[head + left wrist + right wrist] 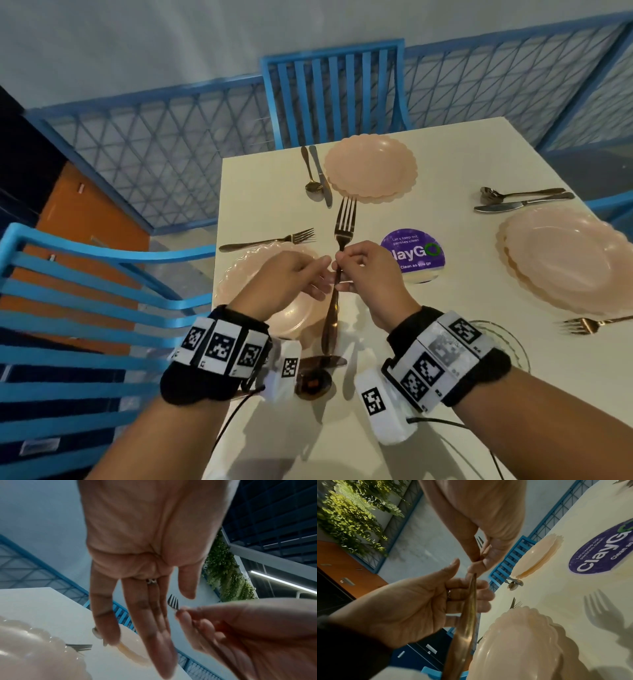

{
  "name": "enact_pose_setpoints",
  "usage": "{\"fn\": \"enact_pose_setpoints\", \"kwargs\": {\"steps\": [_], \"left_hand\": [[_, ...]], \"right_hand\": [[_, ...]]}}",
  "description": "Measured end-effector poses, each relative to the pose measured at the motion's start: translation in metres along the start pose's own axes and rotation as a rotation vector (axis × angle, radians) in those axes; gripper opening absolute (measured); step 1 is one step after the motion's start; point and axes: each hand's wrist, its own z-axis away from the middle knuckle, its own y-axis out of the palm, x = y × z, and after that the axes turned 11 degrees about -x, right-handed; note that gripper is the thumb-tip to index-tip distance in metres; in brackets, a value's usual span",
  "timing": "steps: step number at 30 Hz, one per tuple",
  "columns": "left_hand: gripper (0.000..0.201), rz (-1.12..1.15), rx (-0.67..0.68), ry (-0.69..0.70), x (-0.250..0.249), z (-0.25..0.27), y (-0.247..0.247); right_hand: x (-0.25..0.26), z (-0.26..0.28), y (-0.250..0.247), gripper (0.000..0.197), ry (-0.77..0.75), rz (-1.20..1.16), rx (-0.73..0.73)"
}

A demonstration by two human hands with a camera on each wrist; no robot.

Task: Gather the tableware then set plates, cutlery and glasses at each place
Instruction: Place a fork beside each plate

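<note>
A bronze fork point(345, 222) stands upright above the white table point(274, 192), tines away from me. My right hand point(339, 265) pinches its neck between thumb and fingertips; the right wrist view shows that pinch point(479, 561) above the long handle point(467, 622). My left hand point(323, 275) is right beside the handle. In the left wrist view its fingers point(150, 622) are straight, and the tines point(173, 603) show past them. A pink scalloped plate point(239, 284) lies under the left hand, with another fork point(267, 241) beside it.
Two more pink plates lie far point(370, 168) and right point(565, 257), each with a spoon and knife point(317, 174) point(524, 200). A fork point(596, 323) and clear glassware point(507, 342) are at the near right. A spoon point(313, 380) lies near my left wrist. Blue chairs point(332, 92) point(85, 308) stand around.
</note>
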Motion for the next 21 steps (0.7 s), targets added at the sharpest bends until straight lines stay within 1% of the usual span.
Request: {"fn": "enact_pose_setpoints", "kwargs": {"steps": [2, 4, 6, 8, 10, 12, 14, 15, 16, 17, 18, 19, 20, 21], "left_hand": [[0.033, 0.063, 0.034, -0.033, -0.003, 0.02, 0.008], [0.026, 0.218, 0.06, -0.069, -0.004, 0.038, 0.015], [0.022, 0.339, 0.029, -0.101, -0.008, 0.054, 0.021], [0.018, 0.369, -0.03, -0.129, -0.012, 0.068, 0.028], [0.014, 0.379, -0.061, -0.145, -0.018, 0.081, 0.036], [0.014, 0.371, -0.093, -0.143, -0.025, 0.093, 0.042], [0.013, 0.365, -0.133, -0.122, -0.034, 0.104, 0.044], [0.012, 0.356, -0.15, -0.102, -0.039, 0.109, 0.043], [0.012, 0.343, -0.161, -0.078, -0.044, 0.114, 0.043], [0.012, 0.321, -0.165, -0.052, -0.049, 0.118, 0.043], [0.011, 0.293, -0.164, -0.025, -0.055, 0.121, 0.045], [0.011, 0.238, -0.164, 0.007, -0.06, 0.125, 0.047], [0.01, 0.181, -0.166, 0.044, -0.064, 0.127, 0.052], [0.012, 0.124, -0.166, 0.079, -0.068, 0.129, 0.057]], "right_hand": [[0.002, 0.007, -0.003, 0.009, -0.021, 0.0, -0.006], [0.003, 0.014, -0.007, 0.012, -0.044, 0.007, -0.016], [0.005, 0.022, -0.013, 0.014, -0.049, -0.001, -0.019], [0.008, 0.03, -0.02, 0.012, -0.014, -0.071, 0.005], [0.012, 0.041, -0.029, 0.009, 0.012, -0.141, 0.053], [0.016, 0.05, -0.041, 0.008, -0.001, -0.164, 0.117], [0.024, 0.056, -0.059, 0.007, -0.046, -0.121, 0.19], [0.028, 0.058, -0.07, 0.008, -0.098, -0.063, 0.216], [0.033, 0.06, -0.083, 0.007, -0.198, 0.019, 0.219], [0.038, 0.062, -0.097, 0.005, -0.354, 0.121, 0.188], [0.043, 0.063, -0.111, 0.004, -0.549, 0.228, 0.139], [0.048, 0.065, -0.124, 0.008, -0.752, 0.335, 0.104], [0.052, 0.066, -0.135, 0.013, -0.934, 0.448, 0.097], [0.055, 0.066, -0.145, 0.017, -1.082, 0.559, 0.116]]}}
